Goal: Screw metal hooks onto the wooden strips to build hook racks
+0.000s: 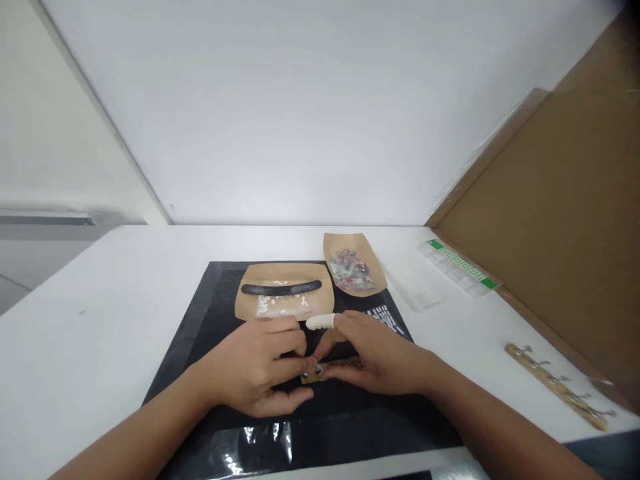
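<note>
Over the black mat (320, 427), my left hand (267, 367) and my right hand (367, 353) meet at a small tan strip (313, 377) with shiny metal parts on it. My right thumb and a finger grip the strip from the right; another right finger wears a white finger cover. My left fingers pinch at the strip's left end, and whatever small piece they hold is hidden. Just beyond my hands is a cardboard tray (243, 303) with a curved black piece (281, 289) and small white bits in it.
A second cardboard tray (377, 267) behind and right holds small clear packets. Further right on the white table (65, 347) lie a clear case with a green-marked edge (463, 267) and a tan strip with metal hooks (560, 387). A brown board (565, 220) stands along the right.
</note>
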Demonstrator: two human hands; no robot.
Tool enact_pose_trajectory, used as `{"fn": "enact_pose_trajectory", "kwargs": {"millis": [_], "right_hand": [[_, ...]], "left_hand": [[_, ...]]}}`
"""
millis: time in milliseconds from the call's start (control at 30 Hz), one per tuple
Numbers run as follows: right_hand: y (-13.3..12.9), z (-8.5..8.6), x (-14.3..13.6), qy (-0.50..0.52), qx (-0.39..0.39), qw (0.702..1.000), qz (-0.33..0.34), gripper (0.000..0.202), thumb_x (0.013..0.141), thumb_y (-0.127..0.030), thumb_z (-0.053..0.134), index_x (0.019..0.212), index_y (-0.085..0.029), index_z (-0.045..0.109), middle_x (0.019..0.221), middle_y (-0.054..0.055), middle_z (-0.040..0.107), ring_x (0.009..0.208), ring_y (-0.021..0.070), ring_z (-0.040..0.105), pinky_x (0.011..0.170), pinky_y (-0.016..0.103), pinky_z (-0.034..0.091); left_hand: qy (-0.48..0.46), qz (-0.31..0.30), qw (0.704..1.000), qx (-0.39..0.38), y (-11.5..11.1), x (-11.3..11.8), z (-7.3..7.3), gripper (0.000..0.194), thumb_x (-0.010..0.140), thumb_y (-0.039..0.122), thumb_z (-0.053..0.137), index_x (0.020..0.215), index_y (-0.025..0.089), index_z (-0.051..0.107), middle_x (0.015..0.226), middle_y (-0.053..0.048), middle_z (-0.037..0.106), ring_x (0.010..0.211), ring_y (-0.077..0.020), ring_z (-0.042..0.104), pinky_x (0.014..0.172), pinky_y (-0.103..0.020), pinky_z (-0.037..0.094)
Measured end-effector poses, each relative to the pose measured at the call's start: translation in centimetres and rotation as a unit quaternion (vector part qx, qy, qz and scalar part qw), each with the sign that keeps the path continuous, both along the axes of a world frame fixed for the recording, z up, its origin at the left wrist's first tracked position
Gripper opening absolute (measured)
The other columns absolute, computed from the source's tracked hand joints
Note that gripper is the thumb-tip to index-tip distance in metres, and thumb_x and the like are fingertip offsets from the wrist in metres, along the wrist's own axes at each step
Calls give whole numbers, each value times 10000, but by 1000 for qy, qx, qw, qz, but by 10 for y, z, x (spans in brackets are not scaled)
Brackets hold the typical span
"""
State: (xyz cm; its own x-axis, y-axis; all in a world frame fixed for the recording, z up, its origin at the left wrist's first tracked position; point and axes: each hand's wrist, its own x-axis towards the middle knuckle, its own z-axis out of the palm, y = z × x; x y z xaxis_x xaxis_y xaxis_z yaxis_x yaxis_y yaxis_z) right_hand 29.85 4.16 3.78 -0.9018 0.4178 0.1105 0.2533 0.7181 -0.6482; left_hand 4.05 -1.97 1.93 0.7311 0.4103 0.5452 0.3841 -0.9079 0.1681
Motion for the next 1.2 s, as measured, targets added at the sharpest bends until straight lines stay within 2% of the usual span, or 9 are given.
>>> {"fn": "enact_pose_trajectory", "kwargs": {"millis": [467,667,867,1033,1200], "right_hand": [[-3,0,-2,-25,-18,1000,-2,203,936,-166,769,1106,-259,706,1066,-29,791,967,205,663,881,343,450],[-4,3,-4,-3,-70,997,-16,139,953,-225,794,1042,-241,688,1061,-47,814,955,182,693,888,321,438],[-4,1,-2,-4,-40,998,-38,173,949,-322,811,967,-243,658,984,-67,820,905,191,641,833,315,425],[-6,3,-2,28,-5,999,-45,170,925,-251,812,945,-227,645,930,-42,802,858,173,668,840,313,421],[-8,4,-2,28,1,997,-73,182,906,-262,805,920,-226,627,909,-38,793,823,164,682,814,309,420]], "left_hand": [[0,2,1000,-22,-1,1,2,104,939,194,672,1006,144,733,836,-74,675,736,-210,595,632,-366,502],[2,-4,1000,-22,-1,1,1,150,934,208,688,1062,138,722,829,-66,656,766,-216,611,668,-364,509],[4,-6,1000,-23,-1,1,0,151,938,210,689,1061,135,735,825,-63,661,742,-214,590,642,-367,484],[-28,11,999,-12,-1,2,0,101,941,126,688,1026,137,742,823,-59,675,745,-191,571,674,-339,495],[-61,30,997,-29,1,3,-5,96,935,174,759,1027,149,747,832,-47,681,747,-175,577,691,-327,504]]}}
